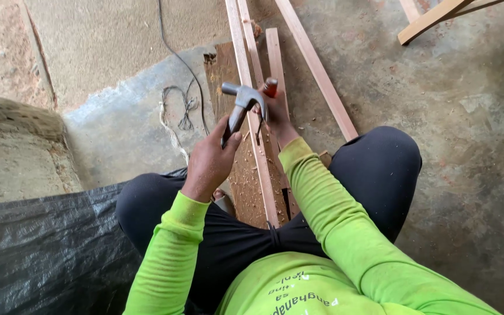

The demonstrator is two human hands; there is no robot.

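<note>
I sit on the concrete floor with a thin wooden strip running away from me between my knees. My left hand grips the handle of a claw hammer, whose grey metal head hangs just above the strip. My right hand is closed on a red-tipped object, which stands on the strip beside the hammer head. What that object is, I cannot tell. Sawdust and wood chips lie on the brown board under the strip.
More wooden strips lie side by side ahead. A wooden frame piece sits far right. A black cable and tangled white string lie left of the strips. Black plastic sheet covers the floor at my left.
</note>
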